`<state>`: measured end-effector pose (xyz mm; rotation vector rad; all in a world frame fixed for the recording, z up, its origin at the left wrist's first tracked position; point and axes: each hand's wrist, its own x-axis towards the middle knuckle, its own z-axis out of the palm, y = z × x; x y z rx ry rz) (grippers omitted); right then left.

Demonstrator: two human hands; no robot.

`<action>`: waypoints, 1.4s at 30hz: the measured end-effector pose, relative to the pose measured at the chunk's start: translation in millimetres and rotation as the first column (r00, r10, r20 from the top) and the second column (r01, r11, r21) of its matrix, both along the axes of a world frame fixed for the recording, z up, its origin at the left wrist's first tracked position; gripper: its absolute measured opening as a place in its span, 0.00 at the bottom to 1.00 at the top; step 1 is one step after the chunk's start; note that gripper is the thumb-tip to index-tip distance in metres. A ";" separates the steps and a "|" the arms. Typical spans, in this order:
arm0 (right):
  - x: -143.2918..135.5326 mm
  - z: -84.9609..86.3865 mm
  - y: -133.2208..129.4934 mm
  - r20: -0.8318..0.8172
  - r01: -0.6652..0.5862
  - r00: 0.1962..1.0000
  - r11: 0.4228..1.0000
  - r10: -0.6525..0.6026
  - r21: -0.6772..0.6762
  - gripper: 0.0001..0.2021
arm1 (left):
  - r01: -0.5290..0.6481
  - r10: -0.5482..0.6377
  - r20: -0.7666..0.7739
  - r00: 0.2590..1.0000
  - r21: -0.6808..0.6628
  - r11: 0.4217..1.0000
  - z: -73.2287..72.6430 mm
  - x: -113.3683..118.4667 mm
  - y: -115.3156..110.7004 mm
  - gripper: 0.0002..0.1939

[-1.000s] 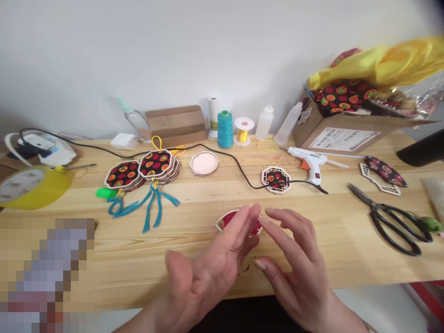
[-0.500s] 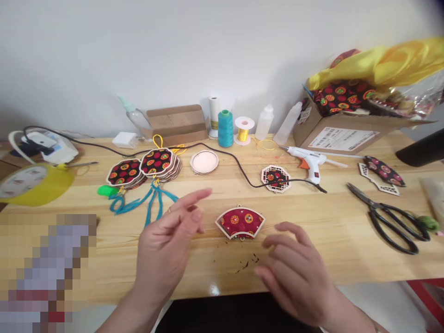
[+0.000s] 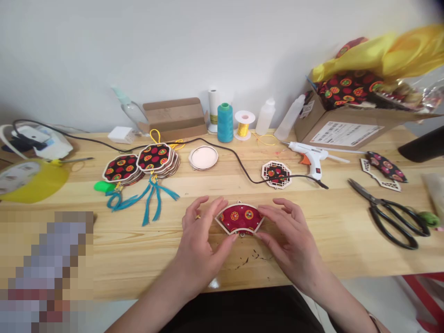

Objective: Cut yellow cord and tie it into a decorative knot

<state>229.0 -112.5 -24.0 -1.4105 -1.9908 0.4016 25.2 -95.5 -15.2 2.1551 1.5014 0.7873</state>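
A fan-shaped piece (image 3: 241, 218) with dark red patterned fabric and a pale wooden rim lies on the wooden table, small loops at its top and bottom. My left hand (image 3: 204, 236) grips its left end between thumb and fingers. On the opposite end, the thumb and fingers of my right hand (image 3: 291, 233) close around the rim. Dark scraps (image 3: 247, 260) lie just below the piece. Above it sit a round pale frame (image 3: 203, 157) and an octagonal lattice piece (image 3: 276, 174) with dark fabric.
Scissors (image 3: 381, 208) and a white glue gun (image 3: 314, 157) lie to the right. Stacked fabric pieces (image 3: 154, 157) with blue tassels are at left. A black cable (image 3: 239, 162) crosses the table. Behind stand a teal thread spool (image 3: 225, 122), bottles and a filled cardboard box (image 3: 347, 129).
Both hands have moved inward, from apart on either side to the two ends of the fan-shaped piece, and have taken hold of it. The view has shifted slightly.
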 end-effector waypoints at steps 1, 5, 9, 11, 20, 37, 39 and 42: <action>-0.3 -0.3 0.5 0.005 -0.004 1.000 1.000 0.004 -0.015 0.20 | 0.012 -0.012 -0.010 1.000 -0.015 1.000 -0.1 0.7 -0.3 0.32; -1.3 -0.1 2.3 0.025 -0.011 1.000 0.999 0.012 -0.035 0.22 | 0.021 -0.024 -0.049 0.999 -0.046 0.999 -0.7 2.4 -0.7 0.33; -3.8 0.4 3.9 0.015 -0.023 1.000 0.999 0.023 -0.024 0.21 | 0.016 -0.018 -0.049 0.999 -0.041 0.999 -2.6 2.8 -0.4 0.30; -4.9 0.0 4.7 0.006 -0.029 1.000 0.999 0.029 -0.014 0.21 | 0.012 -0.013 -0.036 0.999 -0.027 1.000 -3.8 2.8 0.1 0.30; -4.9 -1.6 5.6 -0.001 -0.027 1.000 1.000 0.027 -0.013 0.20 | 0.021 -0.022 -0.028 0.999 -0.013 1.000 -6.0 2.1 2.0 0.29; -7.6 -1.8 7.8 0.007 -0.043 0.999 0.999 0.043 0.017 0.19 | 0.049 -0.045 -0.077 0.996 0.040 0.998 -10.8 1.3 2.7 0.28; -7.7 -2.1 7.7 0.016 -0.039 0.999 0.999 0.039 0.021 0.19 | 0.053 -0.048 -0.090 0.995 0.052 0.997 -12.0 0.8 2.5 0.28; -7.8 -3.3 7.5 0.027 -0.040 0.999 0.999 0.039 0.033 0.19 | 0.057 -0.050 -0.115 0.992 0.059 0.997 -13.8 -0.1 2.2 0.27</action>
